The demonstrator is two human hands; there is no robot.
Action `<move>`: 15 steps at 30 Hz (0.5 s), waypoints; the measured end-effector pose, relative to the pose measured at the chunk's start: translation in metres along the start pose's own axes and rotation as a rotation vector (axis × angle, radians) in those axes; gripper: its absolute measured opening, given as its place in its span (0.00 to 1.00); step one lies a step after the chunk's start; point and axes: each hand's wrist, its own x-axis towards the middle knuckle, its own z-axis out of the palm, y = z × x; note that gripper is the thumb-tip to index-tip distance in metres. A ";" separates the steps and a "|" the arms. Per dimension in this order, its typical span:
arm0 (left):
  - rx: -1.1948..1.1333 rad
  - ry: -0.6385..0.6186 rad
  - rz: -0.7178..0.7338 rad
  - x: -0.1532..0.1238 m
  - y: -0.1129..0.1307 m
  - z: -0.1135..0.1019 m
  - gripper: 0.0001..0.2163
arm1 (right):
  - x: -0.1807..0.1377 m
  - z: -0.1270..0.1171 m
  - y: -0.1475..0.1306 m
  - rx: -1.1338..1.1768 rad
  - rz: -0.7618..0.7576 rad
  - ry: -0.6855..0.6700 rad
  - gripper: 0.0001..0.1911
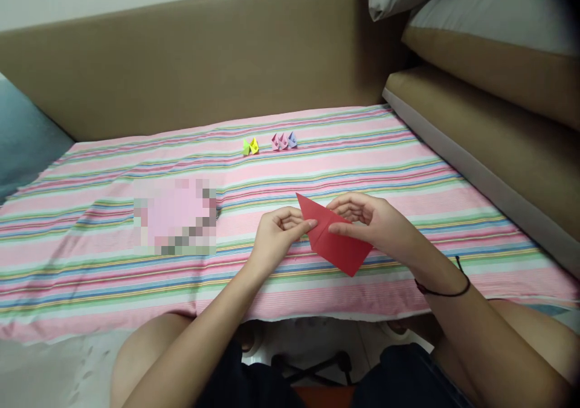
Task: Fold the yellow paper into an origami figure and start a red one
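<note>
Student: Where does the red paper sheet lie relative to the hands?

Tutor: Between them, above the near part of a striped cloth. The left hand is at its left edge, the right hand at its upper right edge. Whether the lowest corner touches the cloth cannot be told.

Student: State of each hand?

Tutor: Both grasp the sheet. The left thumb presses on the front face, its fingers curled at the edge and partly hidden behind. The right thumb lies flat on the same face, near the left thumb, with the fingers bent beyond the far edge. The sheet is tilted, one pointed corner directed up and left, and a faint crease shows near the thumbs. A dark cord bracelet encircles the right wrist.

Student: And the small folded pieces?

Tutor: They stand farther back on the cloth, in two groups: a green piece beside a yellow piece; then, to the right, two pink pieces and a lavender piece.

Student: Any container or lettering?

Tutor: Left of the hands, a pink pixelated patch covers something on the cloth; its nature and any writing there cannot be made out.
</note>
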 end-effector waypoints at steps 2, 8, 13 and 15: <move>0.001 -0.001 0.010 -0.003 0.007 0.000 0.10 | -0.004 0.000 -0.008 -0.034 -0.012 -0.017 0.14; 0.019 -0.009 0.071 -0.013 0.026 0.004 0.10 | -0.016 0.003 -0.033 -0.142 -0.034 0.060 0.10; 0.065 0.001 0.188 -0.018 0.042 0.008 0.07 | -0.025 0.004 -0.046 -0.162 -0.048 0.044 0.10; 0.072 0.004 0.222 -0.020 0.048 0.009 0.08 | -0.029 0.004 -0.049 -0.161 -0.045 0.016 0.10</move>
